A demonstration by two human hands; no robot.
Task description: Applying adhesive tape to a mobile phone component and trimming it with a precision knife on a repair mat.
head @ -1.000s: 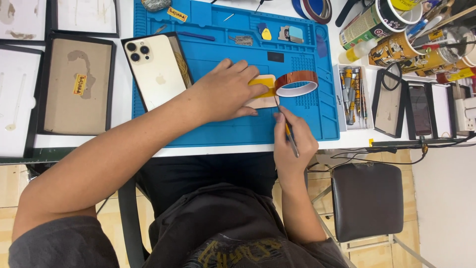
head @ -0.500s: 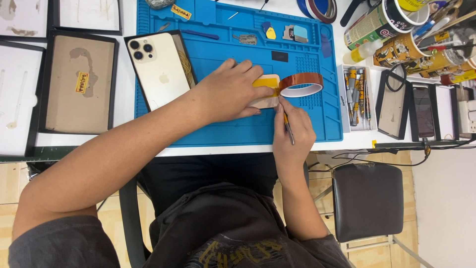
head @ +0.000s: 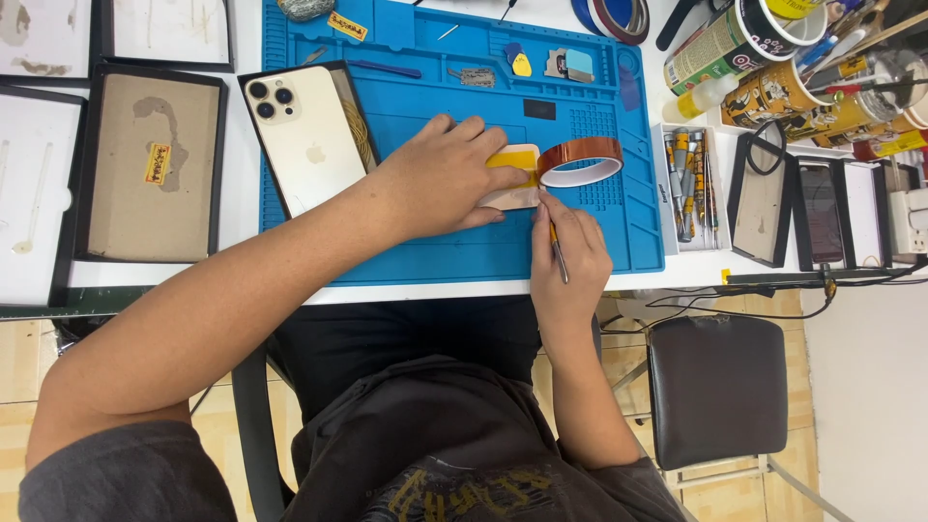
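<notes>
Little has shifted since the earlier frame: the left hand (head: pixel 440 179) still presses flat on the small beige part (head: pixel 512 193), fingers spread. The right hand (head: pixel 565 256) pinches thin tweezers (head: pixel 558 259) at its edge, beside the amber tape roll (head: pixel 580 159). Thin, light, likely fragile; hold by its edges.

A phone repair workbench: under the fingers (head: pixel 462 135) lies a blue repair mat (head: pixel 435 237), a rack of small screwdrivers (head: pixel 688 184) right of them, a gold phone (head: pixel 302 140) left of them, tape rolls (head: pixel 611 14) and guitar-pick pry tools (head: pixel 521 65) beyond them
</notes>
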